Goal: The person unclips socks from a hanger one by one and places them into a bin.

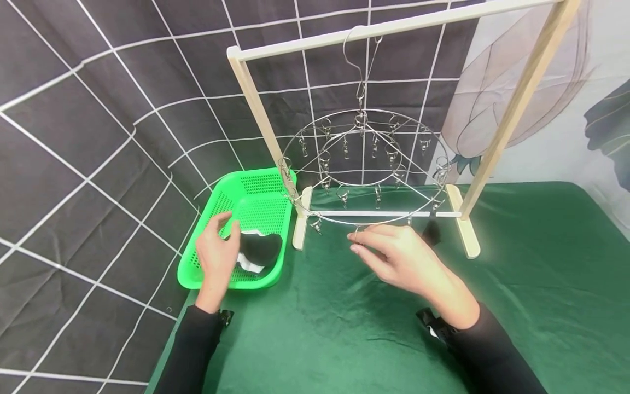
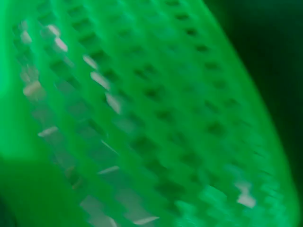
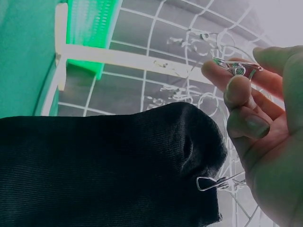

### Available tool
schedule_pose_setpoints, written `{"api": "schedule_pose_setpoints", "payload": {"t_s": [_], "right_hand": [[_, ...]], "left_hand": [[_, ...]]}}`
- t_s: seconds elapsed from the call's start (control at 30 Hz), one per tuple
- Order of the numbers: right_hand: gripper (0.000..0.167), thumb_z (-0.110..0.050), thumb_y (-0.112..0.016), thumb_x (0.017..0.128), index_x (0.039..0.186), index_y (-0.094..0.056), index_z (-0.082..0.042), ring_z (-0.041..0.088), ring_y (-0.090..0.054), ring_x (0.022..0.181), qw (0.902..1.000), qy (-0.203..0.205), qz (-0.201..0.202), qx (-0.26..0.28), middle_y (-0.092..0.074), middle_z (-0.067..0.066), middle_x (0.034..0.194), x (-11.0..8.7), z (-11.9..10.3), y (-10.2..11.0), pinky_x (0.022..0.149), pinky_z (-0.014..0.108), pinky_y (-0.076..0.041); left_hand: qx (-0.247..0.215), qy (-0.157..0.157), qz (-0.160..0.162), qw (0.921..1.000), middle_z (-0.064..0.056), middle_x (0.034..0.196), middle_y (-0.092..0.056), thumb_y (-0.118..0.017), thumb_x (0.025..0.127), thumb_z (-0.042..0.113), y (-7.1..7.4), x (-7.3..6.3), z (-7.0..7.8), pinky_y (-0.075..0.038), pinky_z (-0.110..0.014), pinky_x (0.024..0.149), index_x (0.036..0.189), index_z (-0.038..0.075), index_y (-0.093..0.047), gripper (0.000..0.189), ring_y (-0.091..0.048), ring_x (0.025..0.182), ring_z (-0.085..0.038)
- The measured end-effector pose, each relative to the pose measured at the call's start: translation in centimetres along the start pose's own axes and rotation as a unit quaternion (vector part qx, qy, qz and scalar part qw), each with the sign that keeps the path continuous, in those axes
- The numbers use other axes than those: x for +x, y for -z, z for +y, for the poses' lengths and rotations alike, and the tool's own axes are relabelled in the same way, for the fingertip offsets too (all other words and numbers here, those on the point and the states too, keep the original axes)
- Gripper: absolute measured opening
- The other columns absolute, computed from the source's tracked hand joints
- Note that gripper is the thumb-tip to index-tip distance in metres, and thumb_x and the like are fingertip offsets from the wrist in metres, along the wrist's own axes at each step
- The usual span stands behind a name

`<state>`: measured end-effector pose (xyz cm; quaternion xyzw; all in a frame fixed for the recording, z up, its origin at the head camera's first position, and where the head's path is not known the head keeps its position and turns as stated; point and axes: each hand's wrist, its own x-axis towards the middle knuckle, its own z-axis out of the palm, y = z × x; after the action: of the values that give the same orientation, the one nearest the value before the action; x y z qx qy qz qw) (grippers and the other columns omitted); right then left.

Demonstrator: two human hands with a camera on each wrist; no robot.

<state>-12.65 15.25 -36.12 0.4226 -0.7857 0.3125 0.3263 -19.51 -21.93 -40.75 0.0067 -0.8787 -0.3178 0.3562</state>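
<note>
My left hand (image 1: 218, 249) hovers over the green basket (image 1: 194, 273), fingers loosely bent around nothing. Inside the basket, near its front, lie a black cloth piece (image 1: 261, 249) and a white one (image 1: 250, 264), partly behind that hand. At the front rim of a round wire hanger (image 1: 361, 123), my right hand (image 1: 394, 253) holds a small metal clip (image 3: 236, 67) between thumb and fingers. A black sock (image 3: 109, 165) hangs from a neighbouring clip (image 3: 218, 183), beside the right hand. In the head view that sock is mostly behind the hand.
The hanger hooks over the top bar (image 1: 394, 24) of a wooden stand (image 1: 521, 104), with several clips dangling around its rings. A green cloth (image 1: 344, 339) covers the table. Behind and to the left rises a dark curtain (image 1: 123, 219) with white grid lines.
</note>
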Motion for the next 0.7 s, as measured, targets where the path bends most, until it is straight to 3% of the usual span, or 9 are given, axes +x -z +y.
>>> {"api": "schedule_pose_setpoints", "payload": {"t_s": [0.1,0.17,0.23,0.3,0.4,0.47,0.57,0.7], "right_hand": [[0.02,-0.012,-0.068,0.085,0.104,-0.072,-0.011,0.005,-0.065,0.082,1.0,-0.002,-0.002,-0.002,-0.07,-0.003,0.091,0.0,0.0,0.0,0.068,0.024,-0.052],[0.02,-0.012,-0.068,0.084,0.104,-0.072,-0.011,0.006,-0.065,0.083,1.0,-0.001,-0.001,-0.003,-0.07,-0.003,0.092,0.0,0.0,0.0,0.07,0.025,-0.053],[0.02,-0.012,-0.068,0.084,0.104,-0.072,-0.011,0.007,-0.066,0.084,1.0,-0.001,-0.001,-0.005,-0.07,-0.003,0.092,-0.1,0.0,0.0,0.071,0.026,-0.053],[0.02,-0.012,-0.068,0.084,0.104,-0.072,-0.011,0.007,-0.066,0.084,1.0,-0.001,-0.001,-0.007,-0.07,-0.003,0.093,-0.1,0.0,0.0,0.071,0.027,-0.054],[0.019,-0.013,-0.067,0.085,0.103,-0.072,-0.011,0.006,-0.065,0.082,0.9999,-0.004,-0.002,-0.014,-0.069,-0.004,0.092,-0.1,-0.1,-0.1,0.069,0.026,-0.053],[0.019,-0.014,-0.067,0.085,0.103,-0.071,-0.012,0.005,-0.064,0.08,0.9998,-0.005,-0.003,-0.019,-0.069,-0.004,0.091,-0.1,-0.1,0.0,0.066,0.025,-0.053],[0.016,-0.014,-0.066,0.086,0.1,-0.071,-0.012,0.003,-0.061,0.074,0.9996,-0.005,-0.007,-0.027,-0.067,-0.006,0.088,0.0,-0.2,0.0,0.064,0.023,-0.052],[0.01,-0.014,-0.065,0.086,0.095,-0.069,-0.013,0.003,-0.056,0.067,0.9993,-0.007,-0.01,-0.035,-0.063,-0.01,0.082,-0.1,-0.3,0.1,0.06,0.022,-0.049]], "left_hand": [[0.003,-0.125,0.024,0.9919,0.0,0.117,-0.067,-0.068,0.085,0.019,-0.3,-0.3,3.1,-0.05,-0.036,0.068,0.117,0.014,-0.066,0.032,-0.065,0.085,-0.019],[-0.025,-0.205,0.044,0.9773,-0.002,0.119,-0.065,-0.068,0.084,0.016,-0.3,-0.5,5.7,-0.05,-0.036,0.081,0.117,0.01,-0.066,0.034,-0.063,0.097,-0.021],[-0.064,-0.285,0.068,0.9541,-0.006,0.119,-0.065,-0.067,0.083,0.013,-0.1,-0.8,8.6,-0.047,-0.04,0.094,0.115,0.005,-0.065,0.034,-0.06,0.11,-0.025],[-0.096,-0.363,0.083,0.9231,-0.011,0.116,-0.066,-0.065,0.082,0.01,0.2,-1.1,11.5,-0.046,-0.041,0.096,0.111,0.001,-0.066,0.031,-0.061,0.109,-0.03],[-0.125,-0.46,0.078,0.8758,-0.015,0.113,-0.066,-0.064,0.081,0.004,0.5,-1.7,15.4,-0.048,-0.04,0.094,0.107,-0.003,-0.067,0.027,-0.063,0.105,-0.032],[-0.13,-0.502,0.061,0.853,-0.015,0.112,-0.066,-0.065,0.081,0.002,0.5,-2.0,17.4,-0.049,-0.037,0.093,0.107,-0.003,-0.067,0.027,-0.063,0.105,-0.031],[-0.126,-0.533,0.034,0.8362,-0.014,0.113,-0.067,-0.066,0.081,0.003,-0.1,-2.5,19.0,-0.049,-0.035,0.093,0.11,-0.001,-0.068,0.029,-0.063,0.107,-0.029],[-0.104,-0.534,0.004,0.8393,-0.009,0.113,-0.067,-0.067,0.084,0.006,-1.5,-3.4,19.4,-0.048,-0.033,0.095,0.115,0.003,-0.067,0.031,-0.064,0.105,-0.025]]}}
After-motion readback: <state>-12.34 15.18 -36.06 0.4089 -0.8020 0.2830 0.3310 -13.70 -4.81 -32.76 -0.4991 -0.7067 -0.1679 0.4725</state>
